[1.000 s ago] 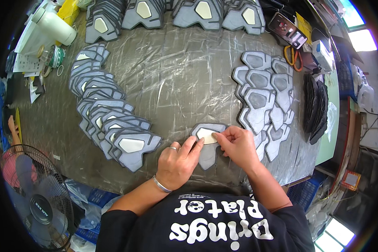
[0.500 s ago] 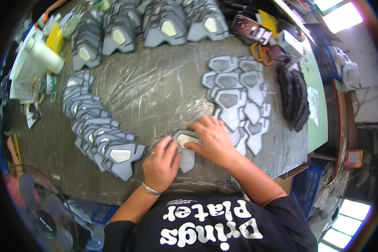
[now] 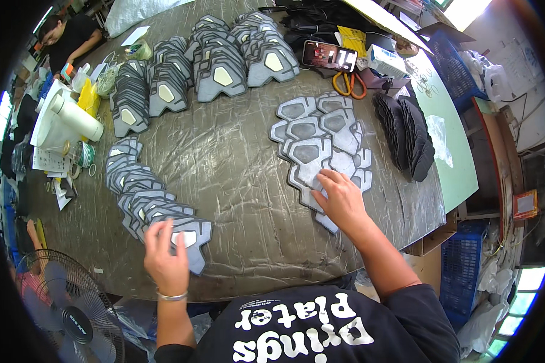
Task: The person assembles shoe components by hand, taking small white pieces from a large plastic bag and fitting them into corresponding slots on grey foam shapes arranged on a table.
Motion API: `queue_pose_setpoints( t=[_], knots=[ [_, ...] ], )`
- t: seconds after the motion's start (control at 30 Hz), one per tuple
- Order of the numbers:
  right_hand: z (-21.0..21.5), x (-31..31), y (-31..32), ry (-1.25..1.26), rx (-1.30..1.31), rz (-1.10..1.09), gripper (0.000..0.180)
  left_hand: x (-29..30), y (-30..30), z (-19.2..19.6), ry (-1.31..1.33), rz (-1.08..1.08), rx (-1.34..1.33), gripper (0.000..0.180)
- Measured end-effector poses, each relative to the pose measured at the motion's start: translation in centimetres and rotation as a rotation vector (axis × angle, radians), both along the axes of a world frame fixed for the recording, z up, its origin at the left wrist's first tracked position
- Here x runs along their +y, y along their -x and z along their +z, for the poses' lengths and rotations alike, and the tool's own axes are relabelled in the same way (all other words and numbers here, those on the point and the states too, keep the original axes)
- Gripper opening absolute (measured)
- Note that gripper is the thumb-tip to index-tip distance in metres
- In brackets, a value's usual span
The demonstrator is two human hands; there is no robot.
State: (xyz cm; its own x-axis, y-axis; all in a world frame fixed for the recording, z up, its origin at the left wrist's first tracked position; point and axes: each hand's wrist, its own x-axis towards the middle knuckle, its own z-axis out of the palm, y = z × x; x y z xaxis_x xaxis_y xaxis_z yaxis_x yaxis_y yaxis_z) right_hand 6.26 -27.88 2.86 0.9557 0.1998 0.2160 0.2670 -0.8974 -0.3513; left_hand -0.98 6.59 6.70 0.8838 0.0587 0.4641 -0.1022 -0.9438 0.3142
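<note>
My left hand (image 3: 167,261) is at the near end of a curved, overlapping row of grey shaped pads (image 3: 142,181). Its fingers are spread over the edge of the last pad (image 3: 194,238), which has a pale polygon patch in its middle. On the right, my right hand (image 3: 344,204) rests its fingertips on a spread of similar grey pads (image 3: 309,151), thumb apart from the fingers. These pads show a sunken grey area where the row's pads have the pale patch. Whether the right fingertips grip one of them is hard to see.
Several overlapping stacks of patched pads (image 3: 221,75) line the far side. Beyond the right group are a phone (image 3: 330,56), orange-handled scissors (image 3: 349,85) and black layered pieces (image 3: 406,136). A white bottle (image 3: 77,118) lies left; a fan (image 3: 72,320) stands near-left. Another person (image 3: 72,39) sits far left.
My hands have parted from the pad between them. That pad has left the middle; my left hand moved left to the curved row, my right hand right onto the other pads.
</note>
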Motion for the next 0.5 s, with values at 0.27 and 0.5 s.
queue_pose_setpoints(
  t=[0.27, 0.5],
  knots=[
    [-1.5, -1.1, 0.4, 0.296, -0.029, 0.245, 0.003, -15.4, -3.0, -3.7, 0.050, -0.703, 0.269, 0.047],
    [0.0, -1.6, -2.6, -0.007, -0.208, 0.162, 0.009, -17.5, -4.0, -6.5, -0.139, -0.714, 0.296, 0.047]
  ],
)
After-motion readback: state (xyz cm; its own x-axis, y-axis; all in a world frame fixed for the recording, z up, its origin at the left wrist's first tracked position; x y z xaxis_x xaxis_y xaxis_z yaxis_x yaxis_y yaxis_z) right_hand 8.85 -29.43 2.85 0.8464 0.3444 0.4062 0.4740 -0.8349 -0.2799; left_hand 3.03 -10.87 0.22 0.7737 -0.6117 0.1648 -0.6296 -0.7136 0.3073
